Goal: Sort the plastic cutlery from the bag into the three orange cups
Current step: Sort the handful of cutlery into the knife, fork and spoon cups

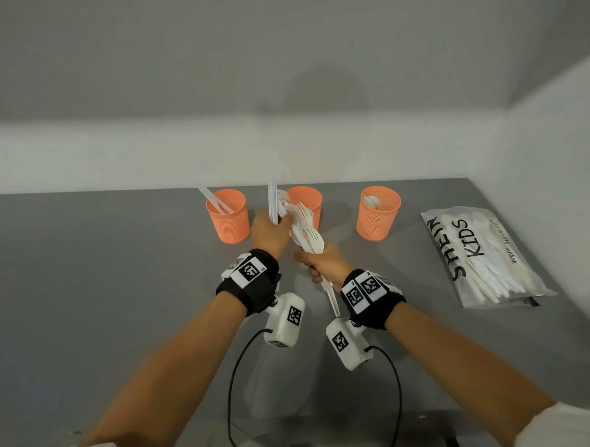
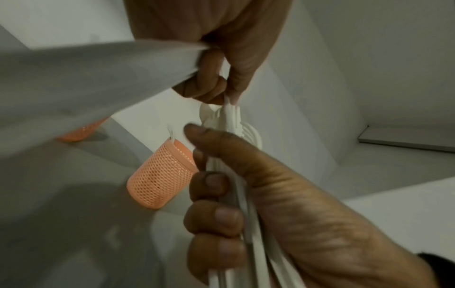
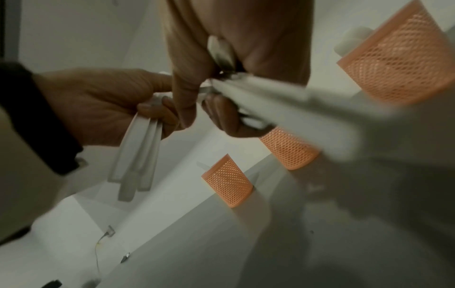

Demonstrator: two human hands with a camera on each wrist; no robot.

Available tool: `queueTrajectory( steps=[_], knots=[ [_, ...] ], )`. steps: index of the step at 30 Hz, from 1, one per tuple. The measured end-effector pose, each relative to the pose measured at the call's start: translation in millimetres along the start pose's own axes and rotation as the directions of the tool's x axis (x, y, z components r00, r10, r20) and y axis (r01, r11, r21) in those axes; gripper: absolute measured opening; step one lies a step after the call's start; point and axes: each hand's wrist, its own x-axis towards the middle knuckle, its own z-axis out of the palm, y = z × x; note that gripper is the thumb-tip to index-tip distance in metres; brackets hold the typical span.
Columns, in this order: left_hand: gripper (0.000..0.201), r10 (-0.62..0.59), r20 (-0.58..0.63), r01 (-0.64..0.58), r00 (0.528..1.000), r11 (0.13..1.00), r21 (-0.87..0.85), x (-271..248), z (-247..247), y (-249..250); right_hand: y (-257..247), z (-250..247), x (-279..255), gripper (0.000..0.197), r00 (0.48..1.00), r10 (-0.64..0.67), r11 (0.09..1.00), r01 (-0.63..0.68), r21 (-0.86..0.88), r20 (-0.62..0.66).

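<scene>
Cutlery fills both your hands above the grey counter [image 1: 116,266]. Your right hand [image 1: 324,263] is clamped round a bundle of white forks [image 1: 308,230], tines fanned towards the middle cup [image 1: 313,198], handles poking out below your wrist. Your left hand [image 1: 269,232] grips a few flat white knives [image 1: 272,202] upright, its fingertips touching the fork bundle. Behind your hands stand three orange mesh cups in a row: the left cup [image 1: 224,217] holds knives, the right cup [image 1: 378,217] holds spoons. Well to the right lies the clear printed bag [image 1: 481,255] with more cutlery inside. Pale walls [image 1: 294,54] meet in a corner beyond the counter's far right end.
</scene>
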Motion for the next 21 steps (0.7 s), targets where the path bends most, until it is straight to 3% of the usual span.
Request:
queueTrajectory(
  steps=[3,7,9,11,14,16,18,21],
  knots=[
    [0.022,-0.015,-0.129,0.009,0.992,0.999,-0.048,9.1,-9.1,4.0,-0.1,-1.2,-3.4,0.022,0.999,0.022,0.996,-0.026,0.084,0.046],
    [0.018,-0.13,-0.216,0.072,0.968,0.964,-0.257,28.0,-30.8,2.9,4.1,-4.1,-2.3,0.014,0.998,0.032,0.979,-0.042,0.199,0.049],
    [0.025,-0.151,-0.143,0.108,0.978,0.956,-0.271,25.9,-37.5,-1.2,5.2,-5.1,2.2,0.013,1.0,0.02,0.956,-0.019,0.292,-0.003],
    [0.029,-0.246,0.023,0.245,0.969,0.946,-0.212,13.9,-38.0,-8.4,1.7,-5.9,7.4,0.017,0.995,-0.001,0.934,0.038,0.355,-0.104],
    [0.025,-0.429,0.3,0.465,0.852,0.883,-0.058,-12.2,-34.0,-26.7,-13.3,-8.6,9.9,0.017,0.971,-0.087,0.923,0.164,0.348,-0.225],
    [0.018,-0.506,0.468,0.563,0.725,0.826,0.023,-26.6,-32.0,-38.0,-23.9,-11.0,10.0,0.02,0.938,-0.166,0.929,0.252,0.27,-0.303],
    [0.025,-0.532,0.588,0.627,0.609,0.777,0.055,-35.6,-29.8,-45.6,-31.5,-12.1,10.2,0.026,0.902,-0.23,0.925,0.319,0.205,-0.365],
    [0.029,-0.506,0.656,0.646,0.561,0.763,0.036,-40.9,-24.4,-42.1,-36.4,-10.7,12.1,0.029,0.876,-0.257,0.917,0.355,0.184,-0.407]
  ],
)
